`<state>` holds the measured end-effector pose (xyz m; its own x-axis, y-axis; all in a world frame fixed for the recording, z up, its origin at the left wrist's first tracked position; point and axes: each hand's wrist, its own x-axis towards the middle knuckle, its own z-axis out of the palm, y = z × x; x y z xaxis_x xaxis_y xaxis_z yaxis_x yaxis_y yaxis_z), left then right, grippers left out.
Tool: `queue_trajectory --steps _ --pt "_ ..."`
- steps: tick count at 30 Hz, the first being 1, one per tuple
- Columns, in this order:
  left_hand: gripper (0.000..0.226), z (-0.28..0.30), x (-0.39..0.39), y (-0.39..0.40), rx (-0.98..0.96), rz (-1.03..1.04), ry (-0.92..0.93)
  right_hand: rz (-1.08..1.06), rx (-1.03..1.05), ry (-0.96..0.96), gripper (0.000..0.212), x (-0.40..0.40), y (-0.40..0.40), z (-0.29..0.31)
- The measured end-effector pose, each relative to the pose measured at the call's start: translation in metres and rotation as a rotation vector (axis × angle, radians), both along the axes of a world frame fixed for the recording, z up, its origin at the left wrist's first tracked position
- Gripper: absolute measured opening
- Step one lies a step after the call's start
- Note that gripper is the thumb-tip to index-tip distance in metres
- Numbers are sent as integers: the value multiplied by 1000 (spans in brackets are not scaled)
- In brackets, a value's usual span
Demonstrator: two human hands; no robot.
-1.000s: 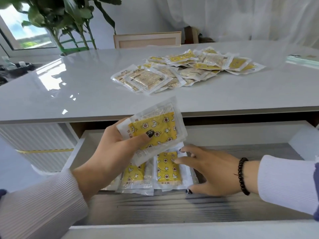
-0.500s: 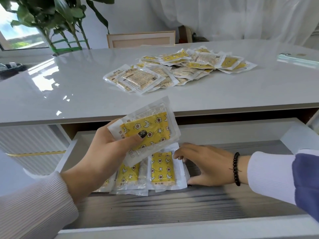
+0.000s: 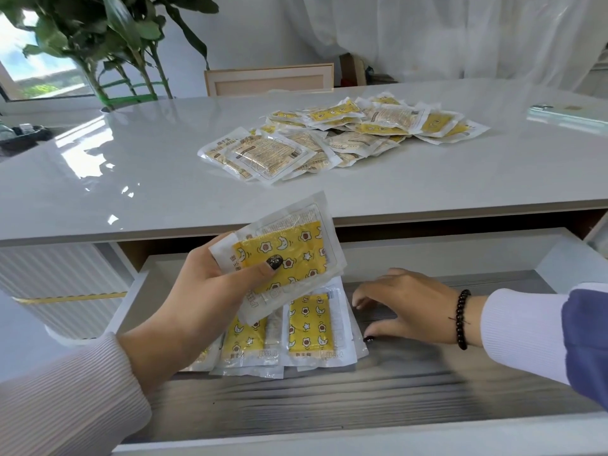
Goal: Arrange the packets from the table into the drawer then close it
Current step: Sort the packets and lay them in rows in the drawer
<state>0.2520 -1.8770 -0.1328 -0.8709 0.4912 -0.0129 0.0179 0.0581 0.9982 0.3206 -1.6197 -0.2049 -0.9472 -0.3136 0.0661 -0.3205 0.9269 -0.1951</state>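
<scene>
My left hand (image 3: 210,291) grips a small stack of yellow packets (image 3: 289,255) above the left part of the open drawer (image 3: 427,390). Below it, several yellow packets (image 3: 309,327) lie side by side on the drawer's grey wood-grain floor. My right hand (image 3: 404,307) hovers low in the drawer just right of those packets, fingers spread, holding nothing. A loose pile of packets (image 3: 342,133) lies on the white table (image 3: 131,166) beyond the drawer.
A potted plant (image 3: 108,44) stands at the table's far left. A chair back (image 3: 268,79) rises behind the table. A pale flat object (image 3: 566,113) rests at the table's far right. The drawer floor to the right of the packets is bare.
My right hand has drawn back to the right, off the laid packets. The left hand keeps its stack in about the same place.
</scene>
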Motion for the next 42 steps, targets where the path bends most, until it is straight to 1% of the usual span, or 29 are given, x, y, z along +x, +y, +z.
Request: queue_trajectory --steps 4,16,18,20,22,23,24,26,28,30,31,34,38,39,42 --pt "24 0 0 0 -4 14 3 -21 66 -48 42 -4 -6 -4" --pt "23 2 3 2 -19 39 -29 -61 41 -79 43 0 -13 -2" --pt "24 2 3 2 -13 28 -42 -54 71 -60 40 1 -15 2" --pt "28 2 2 1 -2 -1 -64 -59 59 -15 30 2 -18 7" --pt "40 4 3 1 4 -46 -106 -102 -52 27 24 5 -23 18" --pt "43 4 5 2 5 -67 -133 -149 -167 21 22 8 -25 24" --pt "45 5 7 4 9 -78 -164 -209 -322 -8 20 12 -25 32" --pt "43 6 13 8 16 -79 -251 -317 -709 -130 18 21 -28 47" --pt "38 6 17 15 16 -77 -335 -348 -1073 -327 26 29 -25 55" --pt "30 4 21 21 -7 -69 -387 -365 -1302 -446 42 34 -19 56" --pt "26 5 23 24 -19 -64 -401 -385 -1376 -464 43 36 -15 56" --pt "24 3 30 35 -88 -59 -412 -442 -1471 -439 33 39 -9 57" --pt "30 -8 37 56 -238 -98 -354 -534 -1439 -421 39 43 -4 59" --pt "31 -11 39 63 -255 -105 -352 -562 -1433 -418 38 45 -1 59" --pt "27 -15 43 79 -233 -112 -380 -629 -1387 -413 25 48 12 56"
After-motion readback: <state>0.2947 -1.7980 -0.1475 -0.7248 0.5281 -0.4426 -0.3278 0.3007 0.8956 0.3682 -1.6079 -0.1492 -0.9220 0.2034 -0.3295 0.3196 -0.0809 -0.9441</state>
